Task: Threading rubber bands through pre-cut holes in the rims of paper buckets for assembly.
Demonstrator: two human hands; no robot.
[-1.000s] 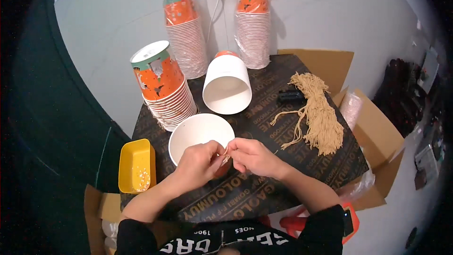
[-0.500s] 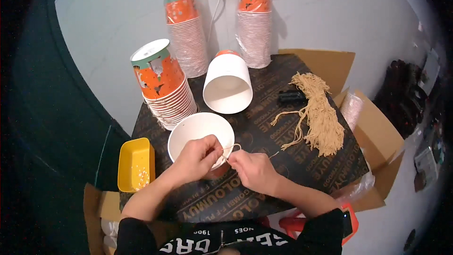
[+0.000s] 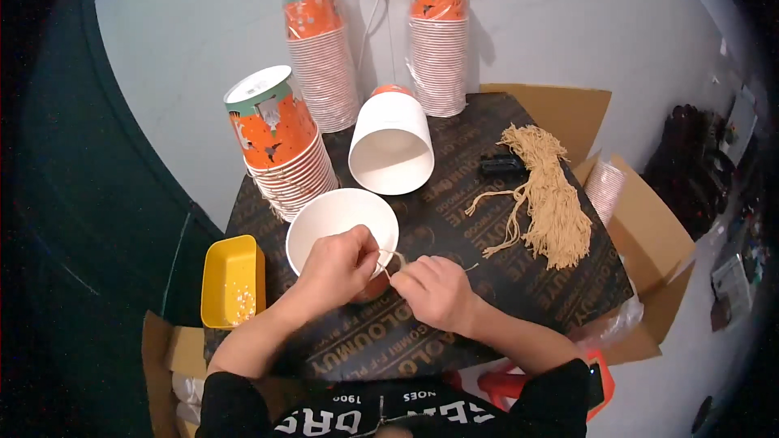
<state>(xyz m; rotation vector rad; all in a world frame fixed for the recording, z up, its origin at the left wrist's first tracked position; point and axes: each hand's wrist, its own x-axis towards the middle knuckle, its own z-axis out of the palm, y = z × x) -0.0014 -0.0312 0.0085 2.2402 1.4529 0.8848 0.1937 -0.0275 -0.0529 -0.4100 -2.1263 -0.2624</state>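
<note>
A white-lined paper bucket point(image 3: 311, 223) stands mouth up at the table's near side, its orange outside showing a little below my hands. At its near right rim, a thin tan cord point(image 3: 393, 255) loops between my two hands. My left hand point(image 3: 334, 266), partly in front of the bucket's mouth, is closed in a pinch on the cord. My right hand point(image 3: 434, 292) pinches the cord too, just right of the rim, and a loose end sticks out beyond its knuckles. Whether the cord passes through the bucket's wall is hidden by my fingers.
Left are a yellow bin point(image 3: 213, 284) with small white bits and a stack of orange buckets point(image 3: 276, 134). A bucket lies on its side point(image 3: 393, 142) behind. Two wrapped stacks point(image 3: 320, 73) stand at the wall. Right, a tan cord bundle point(image 3: 552, 203) lies beside a black object point(image 3: 501, 165).
The bucket has shifted slightly left and away from me. My right hand has turned a little, and the cord's loop between my hands has changed shape.
</note>
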